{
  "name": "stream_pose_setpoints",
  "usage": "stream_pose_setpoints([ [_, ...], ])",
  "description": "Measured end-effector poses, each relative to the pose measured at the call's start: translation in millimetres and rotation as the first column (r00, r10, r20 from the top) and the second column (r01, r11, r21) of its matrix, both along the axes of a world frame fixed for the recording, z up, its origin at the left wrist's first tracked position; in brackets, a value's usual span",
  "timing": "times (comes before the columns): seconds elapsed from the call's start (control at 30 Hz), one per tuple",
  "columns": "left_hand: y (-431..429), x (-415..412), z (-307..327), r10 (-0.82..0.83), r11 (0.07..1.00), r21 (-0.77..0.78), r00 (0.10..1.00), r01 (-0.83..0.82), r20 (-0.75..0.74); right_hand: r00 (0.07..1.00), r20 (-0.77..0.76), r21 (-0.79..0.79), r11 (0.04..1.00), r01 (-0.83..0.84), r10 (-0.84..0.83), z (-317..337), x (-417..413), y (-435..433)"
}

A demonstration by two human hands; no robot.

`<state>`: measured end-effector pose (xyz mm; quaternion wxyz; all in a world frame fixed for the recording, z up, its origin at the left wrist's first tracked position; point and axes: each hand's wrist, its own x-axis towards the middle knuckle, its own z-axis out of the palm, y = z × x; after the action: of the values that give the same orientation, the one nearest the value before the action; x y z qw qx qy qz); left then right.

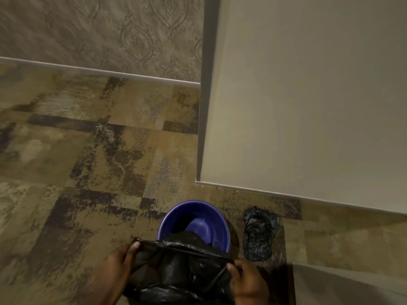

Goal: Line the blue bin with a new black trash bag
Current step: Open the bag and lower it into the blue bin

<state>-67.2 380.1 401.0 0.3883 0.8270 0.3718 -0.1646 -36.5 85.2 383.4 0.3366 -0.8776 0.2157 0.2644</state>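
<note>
The round blue bin [176,214] stands on the carpet at the bottom centre, its inside bare and dark. A black trash bag [176,269] hangs just above its near rim, its mouth stretched wide between both hands. My left hand [119,263] pinches the bag's left edge. On the bag's right edge my right hand [248,280] grips the rim. The bag's lower part dips over the bin's near side and hides that part of the rim.
A second crumpled black bag [259,234] lies on the carpet just right of the bin. A beige wall corner [308,106] juts out behind the bin. Patterned wallpaper [99,34] runs along the back left above brown patterned carpet [77,161].
</note>
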Motion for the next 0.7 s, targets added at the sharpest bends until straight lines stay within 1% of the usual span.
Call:
stream_pose_setpoints([
  [0.07, 3.9, 3.8, -20.6, -0.106, 0.994, -0.016, 0.993, 0.106, -0.053, 0.993, -0.092, 0.041, 0.997, -0.063, 0.067, -5.9, 10.7, 9.6],
  [0.1, 4.7, 8.5, -30.9, -0.179, 0.984, -0.005, 0.981, 0.179, -0.080, 0.991, -0.125, 0.061, 0.997, -0.037, 0.045, -10.4, 14.4, 13.1],
  [0.17, 5.6, 22.4, -48.6, -0.294, 0.953, 0.038, 0.947, 0.301, -0.130, 0.990, -0.096, 0.111, 0.987, 0.114, -0.103, -25.7, 21.8, 13.7],
  [0.23, 4.5, 37.0, -62.4, -0.326, 0.942, 0.050, 0.940, 0.332, -0.099, 0.961, -0.020, 0.172, 0.946, 0.274, -0.275, -44.2, 33.2, 9.7],
  [0.27, 2.2, 45.2, -69.4, -0.316, 0.947, 0.047, 0.947, 0.319, -0.057, 0.945, 0.011, 0.198, 0.927, 0.318, -0.327, -52.6, 41.8, 8.2],
  [0.33, -1.7, 62.7, -86.6, -0.294, 0.954, 0.066, 0.956, 0.294, -0.008, 0.918, 0.026, 0.236, 0.895, 0.379, -0.396, -69.9, 63.4, 8.1],
  [0.37, -2.0, 71.2, -99.4, -0.300, 0.950, 0.091, 0.954, 0.297, 0.011, 0.916, 0.039, 0.246, 0.892, 0.378, -0.399, -80.4, 74.9, 9.6],
  [0.47, -5.9, 96.1, -134.9, -0.341, 0.930, 0.156, 0.940, 0.333, 0.026, 0.944, 0.140, 0.252, 0.933, 0.259, -0.300, -110.3, 105.3, 14.7],
  [0.53, -13.5, 112.1, -154.4, -0.331, 0.931, 0.174, 0.943, 0.320, 0.038, 0.963, 0.198, 0.194, 0.970, 0.147, -0.185, -132.7, 120.9, 15.0],
  [0.57, -16.7, 119.0, -161.6, -0.331, 0.929, 0.185, 0.943, 0.319, 0.034, 0.972, 0.203, 0.159, 0.983, 0.086, -0.118, -143.0, 126.6, 13.2],
  [0.6, -19.8, 125.3, -169.3, -0.342, 0.922, 0.203, 0.939, 0.331, 0.024, 0.981, 0.189, 0.126, 0.992, 0.017, -0.041, -153.4, 132.5, 10.6],
  [0.63, -20.6, 130.5, -177.2, -0.355, 0.912, 0.221, 0.935, 0.345, 0.006, 0.988, 0.145, 0.095, 0.994, -0.062, 0.048, -161.1, 138.2, 8.9],
  [0.7, -17.7, 137.9, -194.7, -0.346, 0.907, 0.256, 0.938, 0.334, 0.004, 0.964, 0.028, 0.049, 0.963, -0.265, 0.264, -178.5, 151.0, 4.4],
])
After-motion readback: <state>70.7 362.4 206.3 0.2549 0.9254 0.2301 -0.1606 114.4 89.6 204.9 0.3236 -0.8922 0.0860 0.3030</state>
